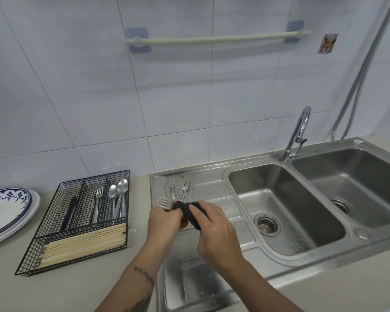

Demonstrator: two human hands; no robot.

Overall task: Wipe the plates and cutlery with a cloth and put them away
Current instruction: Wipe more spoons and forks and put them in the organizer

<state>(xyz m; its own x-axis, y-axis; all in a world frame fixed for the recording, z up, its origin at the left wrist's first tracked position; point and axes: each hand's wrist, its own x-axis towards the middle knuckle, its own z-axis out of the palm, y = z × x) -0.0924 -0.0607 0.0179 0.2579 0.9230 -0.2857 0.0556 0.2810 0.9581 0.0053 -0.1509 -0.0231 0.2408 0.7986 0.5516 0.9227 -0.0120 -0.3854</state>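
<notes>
Left hand (164,219) gripping fork (164,202), tines toward ten o'clock; right hand (214,226) clasping cloth (190,212); tray (77,221) at nine o'clock, nearer left.

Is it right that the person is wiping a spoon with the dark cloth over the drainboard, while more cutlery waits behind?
Not quite. The head view shows tines sticking out: the left hand holds a fork, not a spoon. The right hand wipes it with the dark cloth over the drainboard, more cutlery behind.

A home kitchen: a steel double sink (286,212) and tap (297,134) right of the hands (216,228), tiled wall (77,86) beyond.
</notes>
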